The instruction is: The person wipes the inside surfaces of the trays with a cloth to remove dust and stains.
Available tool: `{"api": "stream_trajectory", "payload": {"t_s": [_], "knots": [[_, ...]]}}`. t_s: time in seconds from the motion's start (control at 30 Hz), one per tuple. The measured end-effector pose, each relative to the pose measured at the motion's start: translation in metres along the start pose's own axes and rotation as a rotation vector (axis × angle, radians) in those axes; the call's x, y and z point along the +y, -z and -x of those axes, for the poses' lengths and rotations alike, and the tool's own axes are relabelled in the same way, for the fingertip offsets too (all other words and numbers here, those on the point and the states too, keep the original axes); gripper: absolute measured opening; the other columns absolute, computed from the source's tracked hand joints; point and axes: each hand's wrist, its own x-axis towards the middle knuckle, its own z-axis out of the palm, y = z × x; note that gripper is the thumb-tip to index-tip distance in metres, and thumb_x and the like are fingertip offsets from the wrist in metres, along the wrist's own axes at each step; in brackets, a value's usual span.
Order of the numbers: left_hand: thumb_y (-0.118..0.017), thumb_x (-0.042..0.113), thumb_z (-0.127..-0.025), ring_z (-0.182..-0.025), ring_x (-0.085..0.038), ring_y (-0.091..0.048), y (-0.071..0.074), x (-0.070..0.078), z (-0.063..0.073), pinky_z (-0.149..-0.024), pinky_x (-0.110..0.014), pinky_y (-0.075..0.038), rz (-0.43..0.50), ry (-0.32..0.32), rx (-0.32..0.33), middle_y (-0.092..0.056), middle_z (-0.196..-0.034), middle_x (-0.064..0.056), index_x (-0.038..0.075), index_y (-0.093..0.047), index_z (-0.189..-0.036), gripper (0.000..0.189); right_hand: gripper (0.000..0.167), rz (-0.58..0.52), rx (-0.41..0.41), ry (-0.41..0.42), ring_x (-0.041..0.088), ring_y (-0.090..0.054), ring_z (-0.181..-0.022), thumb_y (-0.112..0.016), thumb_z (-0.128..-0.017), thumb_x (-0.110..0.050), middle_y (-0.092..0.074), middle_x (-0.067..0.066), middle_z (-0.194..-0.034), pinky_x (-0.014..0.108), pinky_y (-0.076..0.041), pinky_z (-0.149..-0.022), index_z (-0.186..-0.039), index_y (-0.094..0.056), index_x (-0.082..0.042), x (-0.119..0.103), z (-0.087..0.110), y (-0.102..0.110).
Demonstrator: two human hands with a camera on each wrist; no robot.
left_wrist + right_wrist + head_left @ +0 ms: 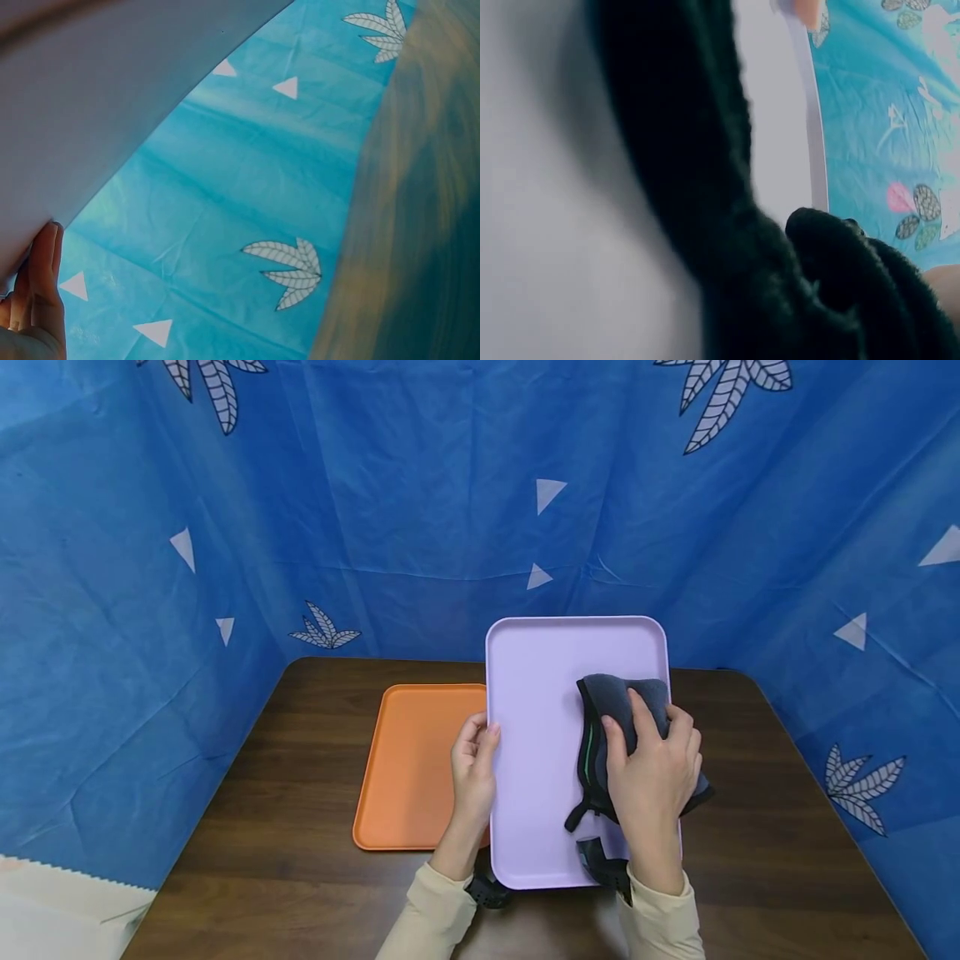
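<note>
A lilac tray (536,760) is held up off the table, its inner face toward me. My left hand (472,768) grips its left rim, thumb on the front and fingers behind; the left wrist view shows those fingers (45,277) against the tray's underside (112,82). My right hand (656,768) holds a dark grey cloth (603,693) with black edging and a small loop against the tray's right half. Part of the cloth hangs past the right rim. In the right wrist view the bunched cloth (682,142) fills the middle, over the pale tray surface (547,225).
An orange tray (412,768) lies on the dark wooden table (285,827), left of the lilac tray and partly behind it and my left hand. A blue patterned curtain (420,527) hangs around the table's back and sides. White fabric (60,910) shows at lower left.
</note>
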Motion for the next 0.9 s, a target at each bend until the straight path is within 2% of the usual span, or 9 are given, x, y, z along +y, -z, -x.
{"api": "stream_trajectory", "payload": {"t_s": [0.37, 0.57, 0.67, 0.8, 0.9], "knots": [[-0.050, 0.012, -0.100, -0.082, -0.008, -0.064, -0.002, -0.001, 0.001, -0.070, -0.021, -0.053, -0.004, -0.003, 0.008, -0.067, -0.090, 0.006, -0.012, -0.054, -0.118, 0.030, 0.042, -0.007, -0.012, 0.180, 0.046, -0.053, -0.097, -0.077, -0.084, -0.020, -0.056, 0.032, -0.116, 0.051, -0.042, -0.068, -0.123, -0.068, -0.008, -0.027, 0.012, -0.014], [-0.050, 0.010, -0.099, -0.078, -0.006, -0.061, -0.003, -0.002, 0.002, -0.067, -0.018, -0.049, 0.005, -0.021, 0.010, -0.066, -0.087, 0.008, -0.013, -0.054, -0.117, 0.030, 0.041, -0.017, -0.010, 0.255, 0.043, -0.054, -0.090, -0.079, -0.082, -0.018, -0.058, 0.030, -0.115, 0.049, -0.041, -0.065, -0.120, -0.069, -0.009, -0.043, 0.017, -0.019], [-0.050, 0.008, -0.098, -0.091, -0.006, -0.063, -0.004, -0.002, 0.002, -0.080, -0.019, -0.050, 0.008, -0.025, 0.000, -0.068, -0.097, 0.009, -0.012, -0.053, -0.120, 0.030, 0.041, -0.013, -0.027, 0.283, 0.042, -0.054, -0.086, -0.079, -0.081, -0.020, -0.058, 0.029, -0.115, 0.048, -0.041, -0.064, -0.120, -0.069, -0.011, -0.052, 0.020, -0.021], [-0.048, 0.005, -0.097, -0.111, -0.009, -0.061, -0.004, -0.002, 0.002, -0.099, -0.024, -0.046, -0.013, -0.026, -0.007, -0.066, -0.115, -0.001, -0.008, -0.053, -0.129, 0.035, 0.042, -0.006, -0.053, 0.308, 0.041, -0.054, -0.085, -0.079, -0.081, -0.021, -0.058, 0.027, -0.116, 0.048, -0.041, -0.063, -0.121, -0.069, -0.013, -0.061, 0.024, -0.022], [-0.047, 0.005, -0.097, -0.110, -0.010, -0.061, -0.003, -0.001, 0.002, -0.100, -0.024, -0.046, -0.034, -0.021, 0.004, -0.065, -0.119, -0.012, -0.004, -0.054, -0.131, 0.036, 0.042, -0.003, -0.059, 0.321, 0.040, -0.053, -0.084, -0.079, -0.081, -0.021, -0.058, 0.027, -0.117, 0.047, -0.040, -0.061, -0.121, -0.069, -0.013, -0.064, 0.025, -0.023]]}}
